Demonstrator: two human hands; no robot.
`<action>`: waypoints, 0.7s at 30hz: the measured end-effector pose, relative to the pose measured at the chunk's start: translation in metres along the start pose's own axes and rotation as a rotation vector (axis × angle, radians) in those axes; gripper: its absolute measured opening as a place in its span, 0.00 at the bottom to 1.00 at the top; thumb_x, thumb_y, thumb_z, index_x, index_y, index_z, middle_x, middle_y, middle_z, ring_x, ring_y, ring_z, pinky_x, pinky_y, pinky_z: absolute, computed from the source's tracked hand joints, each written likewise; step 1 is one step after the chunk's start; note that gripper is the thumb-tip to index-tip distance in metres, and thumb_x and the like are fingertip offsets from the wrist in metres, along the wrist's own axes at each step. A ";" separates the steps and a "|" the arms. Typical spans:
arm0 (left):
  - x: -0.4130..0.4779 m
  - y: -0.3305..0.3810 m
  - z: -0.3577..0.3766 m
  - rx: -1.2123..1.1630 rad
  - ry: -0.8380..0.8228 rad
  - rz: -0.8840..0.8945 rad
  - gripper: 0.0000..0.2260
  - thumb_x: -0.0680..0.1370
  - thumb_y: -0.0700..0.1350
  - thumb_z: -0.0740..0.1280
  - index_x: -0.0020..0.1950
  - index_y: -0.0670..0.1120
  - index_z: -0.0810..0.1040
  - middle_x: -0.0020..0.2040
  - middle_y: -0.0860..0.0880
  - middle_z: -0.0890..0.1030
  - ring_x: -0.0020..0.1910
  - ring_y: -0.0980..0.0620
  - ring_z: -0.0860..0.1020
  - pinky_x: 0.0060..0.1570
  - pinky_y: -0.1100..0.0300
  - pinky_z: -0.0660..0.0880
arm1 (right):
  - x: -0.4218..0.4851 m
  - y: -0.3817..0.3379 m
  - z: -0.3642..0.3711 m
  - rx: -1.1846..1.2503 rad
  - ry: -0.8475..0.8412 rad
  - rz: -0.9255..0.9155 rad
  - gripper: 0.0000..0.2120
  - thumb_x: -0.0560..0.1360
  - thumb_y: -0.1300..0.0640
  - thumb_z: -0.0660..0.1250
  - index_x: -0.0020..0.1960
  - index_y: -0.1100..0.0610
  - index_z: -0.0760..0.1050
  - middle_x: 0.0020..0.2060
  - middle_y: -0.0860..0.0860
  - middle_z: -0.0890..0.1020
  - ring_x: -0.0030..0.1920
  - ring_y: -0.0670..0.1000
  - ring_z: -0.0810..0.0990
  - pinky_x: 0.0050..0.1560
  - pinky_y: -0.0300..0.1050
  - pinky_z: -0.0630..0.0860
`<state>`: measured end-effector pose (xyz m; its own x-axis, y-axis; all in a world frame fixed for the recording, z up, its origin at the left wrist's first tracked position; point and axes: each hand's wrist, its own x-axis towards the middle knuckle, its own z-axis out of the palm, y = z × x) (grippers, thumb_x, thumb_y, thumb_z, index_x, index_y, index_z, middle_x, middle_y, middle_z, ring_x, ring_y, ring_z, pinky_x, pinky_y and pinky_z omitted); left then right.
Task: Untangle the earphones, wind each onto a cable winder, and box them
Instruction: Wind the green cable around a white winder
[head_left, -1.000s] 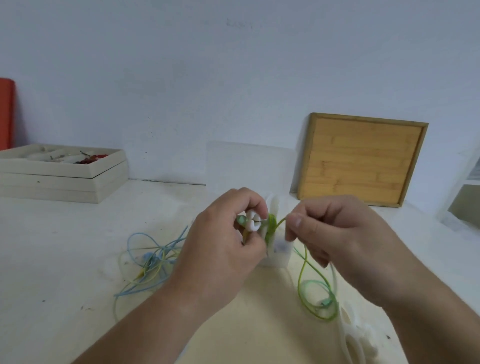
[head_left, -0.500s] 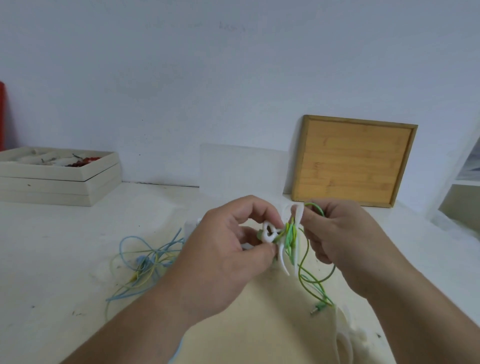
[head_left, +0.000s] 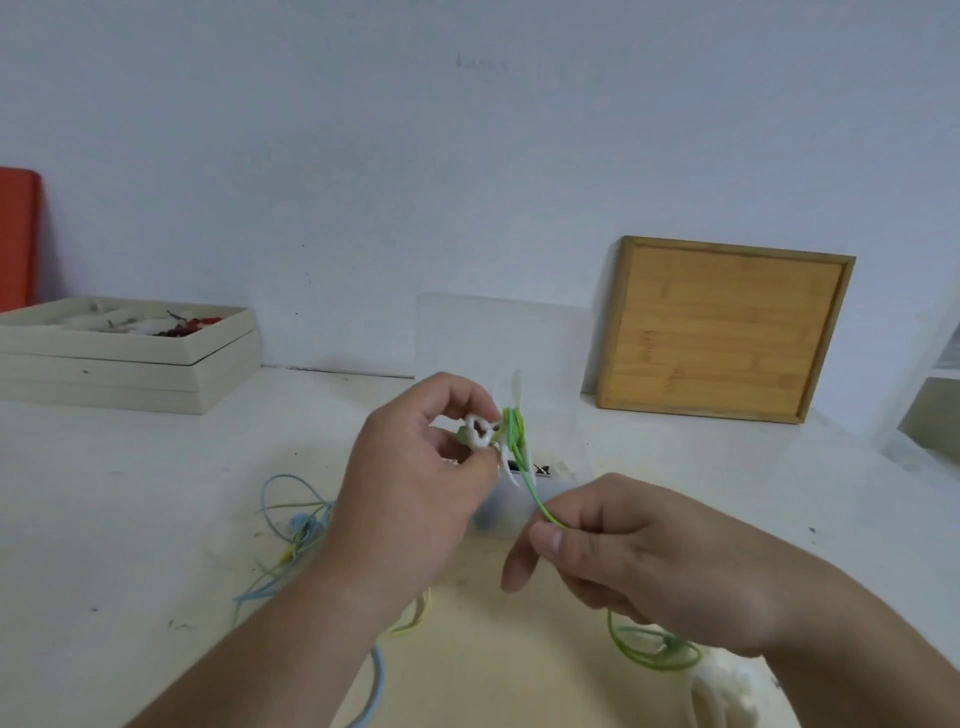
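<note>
A: What's at the left?
B: A blue earphone tangle (head_left: 293, 525) lies on the tabletop (head_left: 130, 493).
A: And the hands?
B: The left hand (head_left: 415, 493) pinches the white cable winder (head_left: 480, 434), fingers (head_left: 452, 387) clamped on it, above the clear box (head_left: 511, 499). The right hand (head_left: 649, 556) pinches the green earphone cable (head_left: 535, 493) running down from the winder.

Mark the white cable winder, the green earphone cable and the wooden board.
white cable winder (head_left: 480, 441): head view, looped white end
green earphone cable (head_left: 535, 493): head view, straight stretch below the winder
wooden board (head_left: 722, 332): head view, panel centre
</note>
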<state>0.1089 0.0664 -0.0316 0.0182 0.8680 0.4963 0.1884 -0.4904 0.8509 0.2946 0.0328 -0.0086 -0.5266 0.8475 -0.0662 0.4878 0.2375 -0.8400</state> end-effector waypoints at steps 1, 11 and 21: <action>-0.002 0.001 0.001 0.042 -0.012 0.015 0.13 0.72 0.34 0.70 0.43 0.53 0.78 0.30 0.51 0.79 0.24 0.53 0.67 0.25 0.65 0.63 | -0.001 -0.001 -0.001 0.023 -0.013 -0.004 0.17 0.82 0.49 0.59 0.51 0.57 0.83 0.27 0.48 0.67 0.25 0.44 0.60 0.26 0.34 0.59; -0.007 0.004 0.001 0.434 -0.212 0.248 0.12 0.72 0.37 0.69 0.44 0.55 0.77 0.41 0.56 0.77 0.32 0.55 0.73 0.32 0.64 0.70 | -0.005 -0.002 -0.014 0.214 0.461 -0.080 0.16 0.72 0.47 0.73 0.34 0.59 0.81 0.24 0.55 0.61 0.27 0.53 0.55 0.28 0.48 0.51; -0.006 0.012 0.001 -0.117 -0.447 0.018 0.12 0.71 0.33 0.69 0.43 0.51 0.80 0.34 0.48 0.79 0.32 0.50 0.71 0.33 0.59 0.66 | -0.005 -0.002 -0.019 -0.025 0.770 -0.017 0.15 0.75 0.49 0.71 0.33 0.57 0.79 0.24 0.54 0.70 0.23 0.48 0.63 0.25 0.39 0.65</action>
<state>0.1119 0.0554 -0.0246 0.4466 0.7951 0.4104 0.0729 -0.4895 0.8690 0.3099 0.0369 0.0040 0.0947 0.9329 0.3474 0.5042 0.2559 -0.8248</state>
